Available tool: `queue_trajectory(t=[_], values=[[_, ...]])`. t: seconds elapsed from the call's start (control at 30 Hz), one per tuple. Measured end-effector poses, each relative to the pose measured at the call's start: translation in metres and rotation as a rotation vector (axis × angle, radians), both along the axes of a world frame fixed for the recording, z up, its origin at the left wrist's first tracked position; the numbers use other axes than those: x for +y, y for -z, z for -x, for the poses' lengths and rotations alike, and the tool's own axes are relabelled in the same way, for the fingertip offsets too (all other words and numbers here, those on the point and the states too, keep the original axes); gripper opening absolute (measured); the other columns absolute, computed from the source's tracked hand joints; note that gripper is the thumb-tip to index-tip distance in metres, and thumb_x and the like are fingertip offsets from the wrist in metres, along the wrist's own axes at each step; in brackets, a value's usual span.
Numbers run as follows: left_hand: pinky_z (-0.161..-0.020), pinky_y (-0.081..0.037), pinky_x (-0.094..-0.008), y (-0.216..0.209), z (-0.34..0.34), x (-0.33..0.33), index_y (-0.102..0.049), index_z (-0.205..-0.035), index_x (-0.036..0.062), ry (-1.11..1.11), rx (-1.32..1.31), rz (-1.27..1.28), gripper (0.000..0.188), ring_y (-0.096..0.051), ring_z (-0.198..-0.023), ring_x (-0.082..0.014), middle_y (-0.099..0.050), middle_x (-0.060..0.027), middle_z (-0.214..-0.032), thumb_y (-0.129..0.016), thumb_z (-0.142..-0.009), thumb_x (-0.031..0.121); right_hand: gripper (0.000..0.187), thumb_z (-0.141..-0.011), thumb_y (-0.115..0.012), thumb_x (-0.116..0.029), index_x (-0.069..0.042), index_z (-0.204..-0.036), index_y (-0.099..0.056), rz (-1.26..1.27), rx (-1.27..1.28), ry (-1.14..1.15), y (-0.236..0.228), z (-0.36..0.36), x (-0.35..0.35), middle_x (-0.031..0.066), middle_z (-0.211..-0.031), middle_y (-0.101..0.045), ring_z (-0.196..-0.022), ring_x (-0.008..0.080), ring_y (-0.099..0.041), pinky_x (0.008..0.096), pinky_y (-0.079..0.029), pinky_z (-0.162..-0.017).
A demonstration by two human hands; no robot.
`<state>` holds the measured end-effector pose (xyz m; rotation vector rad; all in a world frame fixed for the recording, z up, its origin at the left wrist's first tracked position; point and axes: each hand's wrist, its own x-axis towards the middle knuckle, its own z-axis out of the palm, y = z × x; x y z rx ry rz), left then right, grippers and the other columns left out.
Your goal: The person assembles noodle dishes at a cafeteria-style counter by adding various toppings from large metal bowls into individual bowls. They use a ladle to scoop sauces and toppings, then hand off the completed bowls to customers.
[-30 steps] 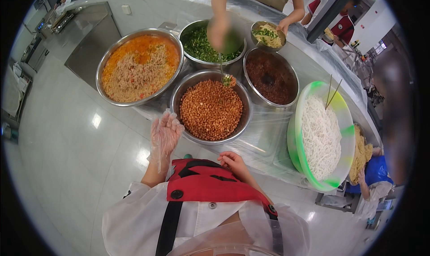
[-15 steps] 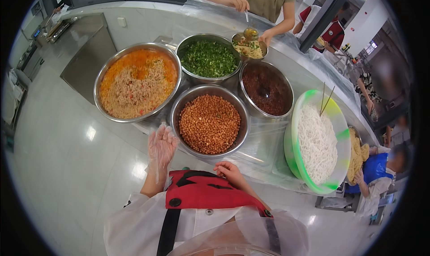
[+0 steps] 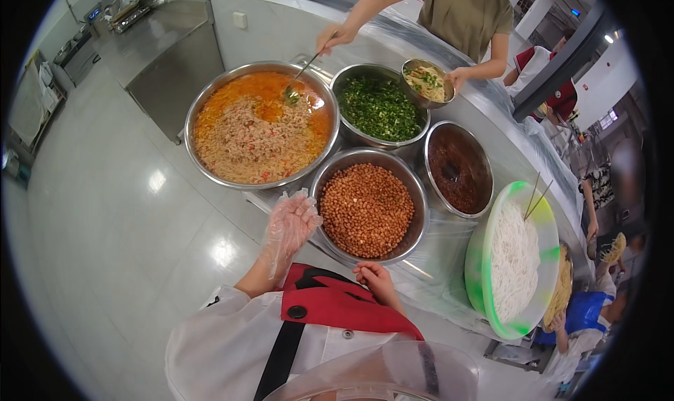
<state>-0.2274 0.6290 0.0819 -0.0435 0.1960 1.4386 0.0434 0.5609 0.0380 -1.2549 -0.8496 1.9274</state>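
Observation:
My left hand [image 3: 292, 220], in a clear plastic glove, is held palm up and open beside the steel bowl [image 3: 423, 234] of small reddish-brown nuts or beans [image 3: 365, 211]. It holds nothing. My bare right hand [image 3: 378, 281] hangs near that bowl's front rim, fingers curled in and nothing visible in them. Beyond my left hand stands a wide steel bowl [image 3: 191, 137] of minced topping in orange oil. Across the counter, a person's hand [image 3: 335, 38] dips a ladle [image 3: 291, 93] there; the other hand [image 3: 460, 76] holds a small bowl of noodles [image 3: 425, 83].
Steel bowls of chopped green onions [image 3: 375, 106] and dark red sauce [image 3: 460, 169] stand at the back. At right is a green-and-white basin [image 3: 477, 274] of white noodles with chopsticks [image 3: 536, 201]. Farther right, a person in a blue apron [image 3: 587, 311] handles yellow noodles.
The other person's ladle has moved from above the small bowl left into the minced topping. My view has shifted, so the bowls appear farther right. My hands keep much the same pose.

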Motion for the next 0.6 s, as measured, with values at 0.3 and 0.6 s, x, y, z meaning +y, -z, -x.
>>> queue_trajectory(t=[0.3, 0.6], values=[[-0.081, -0.048, -0.0401, 0.008, 0.014, 0.007, -0.062, -0.106, 0.0021, 0.024, 0.009, -0.009, 0.037, -0.061, -0.082, -0.0229, -0.064, -0.0129, -0.098, -0.052, -0.088, 0.033, 0.018, -0.090, -0.052, -0.009, -0.001, -0.106, -0.055, 0.017, 0.029, -0.013, 0.006, 0.021, 0.007, 0.0079, -0.094, -0.061, -0.073, 0.0104, -0.053, 0.0211, -0.042, -0.065], [-0.079, -0.050, -0.0412, 0.015, 0.010, 0.007, -0.060, -0.107, 0.0024, 0.046, -0.019, 0.013, 0.038, -0.061, -0.081, -0.0228, -0.065, -0.0120, -0.096, -0.049, -0.090, 0.034, 0.018, -0.090, -0.051, -0.008, -0.001, -0.106, -0.055, 0.030, 0.013, -0.033, 0.008, 0.021, 0.007, 0.0081, -0.094, -0.061, -0.073, 0.0104, -0.052, 0.0212, -0.041, -0.065]])
